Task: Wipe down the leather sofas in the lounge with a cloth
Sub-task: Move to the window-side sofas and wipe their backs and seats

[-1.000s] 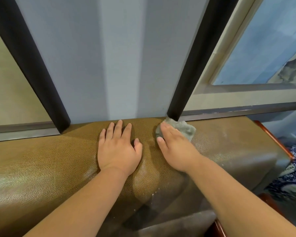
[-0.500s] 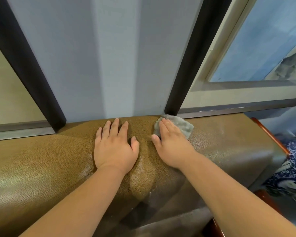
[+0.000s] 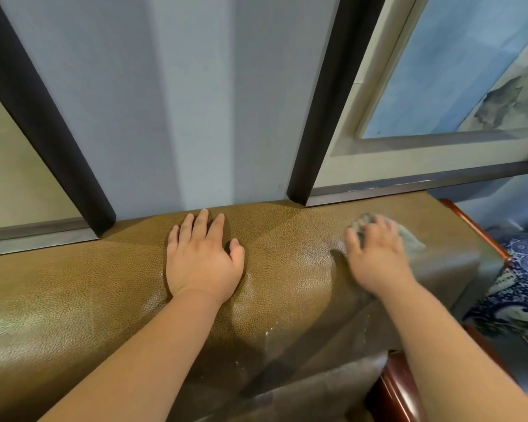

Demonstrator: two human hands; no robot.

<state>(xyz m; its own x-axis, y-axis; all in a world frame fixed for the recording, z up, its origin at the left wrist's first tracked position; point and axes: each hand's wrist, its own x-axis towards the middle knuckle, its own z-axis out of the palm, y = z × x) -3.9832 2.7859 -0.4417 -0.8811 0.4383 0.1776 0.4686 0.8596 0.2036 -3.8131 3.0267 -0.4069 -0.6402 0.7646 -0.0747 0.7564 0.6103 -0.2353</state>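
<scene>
The top of a brown leather sofa backrest point(image 3: 73, 278) runs across the lower half of the view, against the wall. My left hand point(image 3: 201, 257) lies flat on the middle of it, fingers straight and pointing at the wall. My right hand point(image 3: 375, 254) presses a grey-green cloth point(image 3: 409, 239) onto the leather near the sofa's right end; the hand is blurred and its fingers are spread over the cloth, which shows past the fingertips and at the right side. A pale damp sheen lies on the leather between my two hands.
A grey-blue wall panel point(image 3: 171, 102) with two black strips point(image 3: 320, 123) rises just behind the backrest. A framed picture point(image 3: 457, 71) hangs at the upper right. Red-brown wooden trim point(image 3: 476, 226) edges the sofa's right end, with a blue-and-white ceramic piece point(image 3: 521, 284) beyond it.
My right hand has slid the cloth to the right along the backrest top, from beside the black strip toward the sofa's right end. My left hand has stayed flat in place.
</scene>
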